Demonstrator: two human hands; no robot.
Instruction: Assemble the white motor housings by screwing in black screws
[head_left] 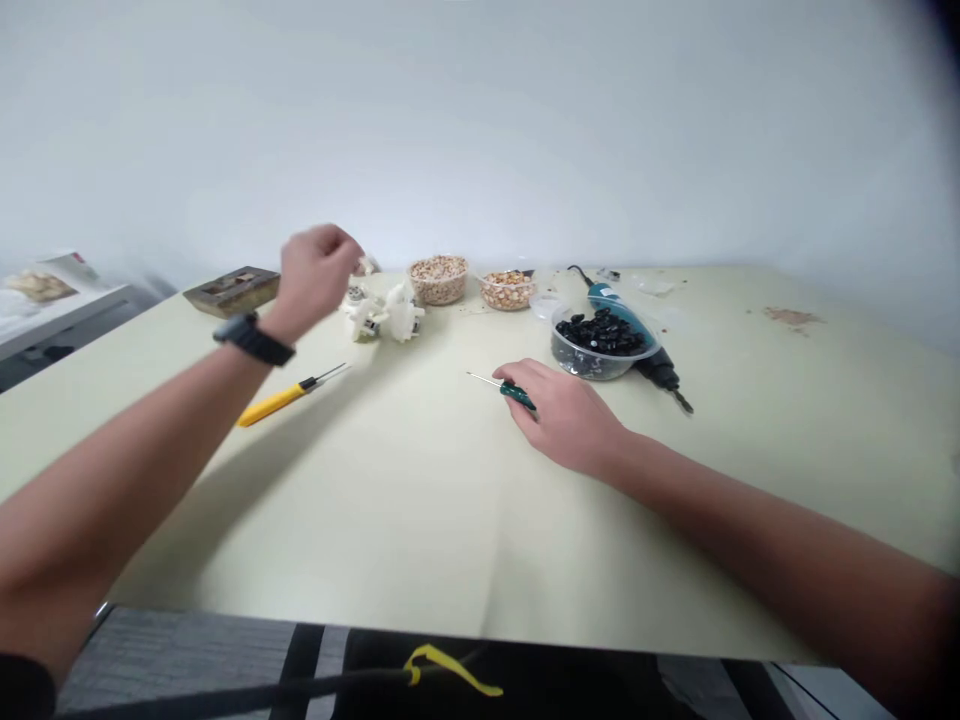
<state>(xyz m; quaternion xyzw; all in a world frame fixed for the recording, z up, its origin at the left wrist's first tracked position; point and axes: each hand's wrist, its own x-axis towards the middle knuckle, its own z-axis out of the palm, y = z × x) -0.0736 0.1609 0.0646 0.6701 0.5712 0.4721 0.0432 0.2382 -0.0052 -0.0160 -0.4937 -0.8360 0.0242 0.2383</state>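
Observation:
My left hand [319, 275] is raised over the back left of the table, its fingers pinched on a small pale piece [366, 265], partly blurred. Just below and to the right sits a cluster of white plastic parts [390, 313]. My right hand [559, 410] rests near the middle, fingers closed round the dark green handle of a small screwdriver [517, 394], whose thin shaft points left. A yellow-handled tool [274, 404] with a thin metal shaft lies beneath my left wrist, on the tabletop.
Behind stand tubs of beige pieces [439, 280] and orange-brown pieces [508, 291]. A tub of black pieces [604, 340] is beside my right hand, against a teal power tool [658, 368]. A wooden block [234, 290] lies back left. Brown crumbs [791, 318] lie right.

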